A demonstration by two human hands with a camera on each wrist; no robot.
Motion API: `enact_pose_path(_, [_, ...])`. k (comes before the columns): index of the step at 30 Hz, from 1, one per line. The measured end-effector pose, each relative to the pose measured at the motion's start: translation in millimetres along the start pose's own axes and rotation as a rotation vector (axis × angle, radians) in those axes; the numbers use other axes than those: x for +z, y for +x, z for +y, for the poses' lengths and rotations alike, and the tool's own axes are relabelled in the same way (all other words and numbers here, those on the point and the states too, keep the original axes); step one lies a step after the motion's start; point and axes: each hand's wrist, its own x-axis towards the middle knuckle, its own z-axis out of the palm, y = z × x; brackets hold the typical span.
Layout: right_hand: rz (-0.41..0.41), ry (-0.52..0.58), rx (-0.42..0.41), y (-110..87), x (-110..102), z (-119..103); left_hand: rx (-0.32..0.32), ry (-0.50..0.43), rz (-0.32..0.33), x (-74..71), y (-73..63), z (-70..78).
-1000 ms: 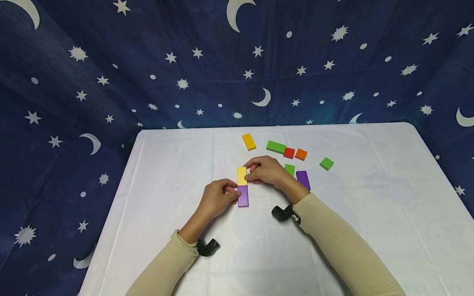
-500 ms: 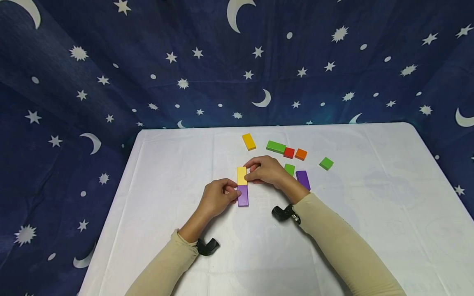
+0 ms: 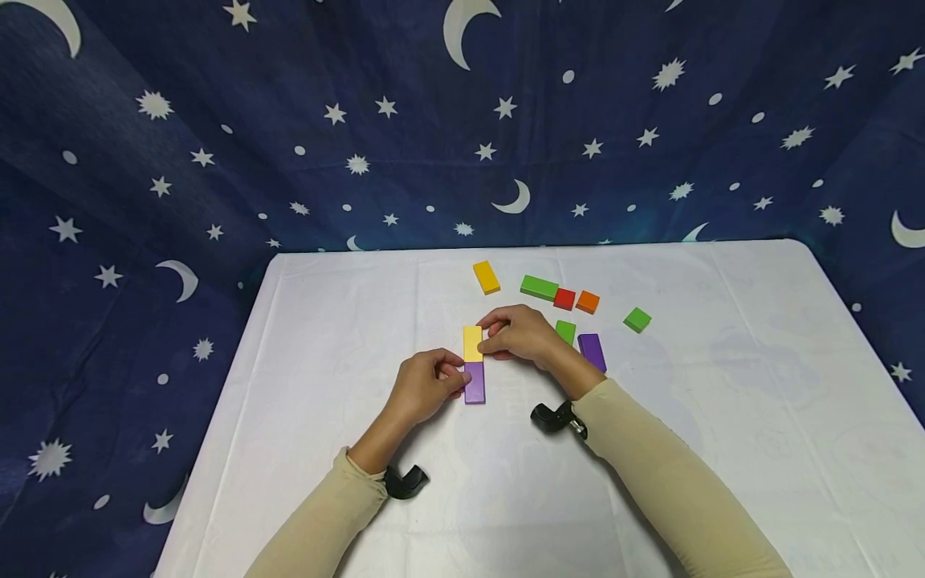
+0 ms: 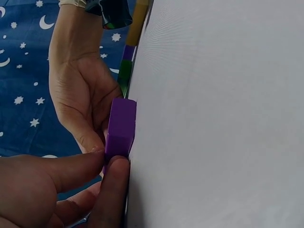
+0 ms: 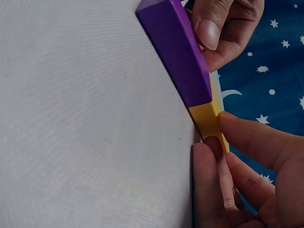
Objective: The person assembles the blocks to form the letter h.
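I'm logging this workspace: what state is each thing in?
Left hand: curled, holding near purple block
Right hand: curled, holding pale yellow block
Near purple block: end to end with pale yellow block
Pale yellow block: held
Far yellow block: lying loose
Long green block: lying beside red block
Red block: lying flat
Orange block: lying loose
Rightmost green block: lying loose
Middle green block: partly hidden
Far purple block: partly hidden

Left fingers (image 4: 112, 190) pinch purple block (image 4: 122, 121) on white surface (image 4: 218, 118); right hand (image 4: 84, 92) beyond.
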Motion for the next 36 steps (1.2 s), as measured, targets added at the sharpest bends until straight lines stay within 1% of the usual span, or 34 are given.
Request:
enact_pose_path(4, [-0.020,-0.002,0.010,0.9,-2.1,0.2,0.000,0.021,-0.016,-2.6,0.3,0.8])
enact_pose_path(7, [-0.063,0.068,0.025,2.2,-4.3,0.6,0.028,0.057,-0.006,-5.9,0.3,2.1])
enact_pose_path(9, [-0.101,0.131,0.028,3.0,-6.1,-0.2,0.059,0.093,0.017,-8.4,0.3,2.7])
enact_pose_path(11, [-0.125,0.169,0.018,3.9,-8.0,-1.5,0.101,0.131,0.046,-11.0,0.2,3.3])
enact_pose_path(14, [-0.115,0.147,-0.015,5.0,-12.0,-7.2,0.175,0.193,0.085,-14.5,0.3,3.5])
enact_pose_path(17, [-0.062,0.076,-0.057,7.2,-17.4,-15.1,0.249,0.269,0.094,-16.9,0.3,2.7])
enact_pose_path(20, [0.019,-0.029,-0.126,11.4,-24.6,-22.5,0.300,0.364,0.080,-18.4,-1.0,1.5])
enact_pose_path(23, [0.132,-0.176,-0.223,17.0,-31.4,-27.8,0.317,0.462,0.057,-19.1,-2.7,1.0])
enact_pose_path(25, [0.202,-0.271,-0.280,21.6,-35.7,-29.9,0.307,0.515,0.036,-19.3,-3.8,0.8])
enact_pose_path(27, [0.248,-0.355,-0.321,26.6,-39.8,-32.0,0.287,0.546,0.008,-19.1,-4.4,0.3])
enact_pose_path(29, [0.265,-0.426,-0.341,31.8,-43.5,-33.5,0.258,0.561,-0.027,-19.1,-4.7,-0.5])
enact_pose_path(31, [0.261,-0.483,-0.348,36.7,-47.2,-35.3,0.231,0.569,-0.059,-19.1,-4.8,-1.6])
enact_pose_path(33, [0.240,-0.529,-0.341,40.8,-50.3,-37.1,0.207,0.570,-0.083,-19.3,-4.9,-2.7])
enact_pose_path(36, [0.193,-0.573,-0.314,46.7,-53.4,-38.4,0.183,0.567,-0.102,-19.9,-5.5,-4.5])
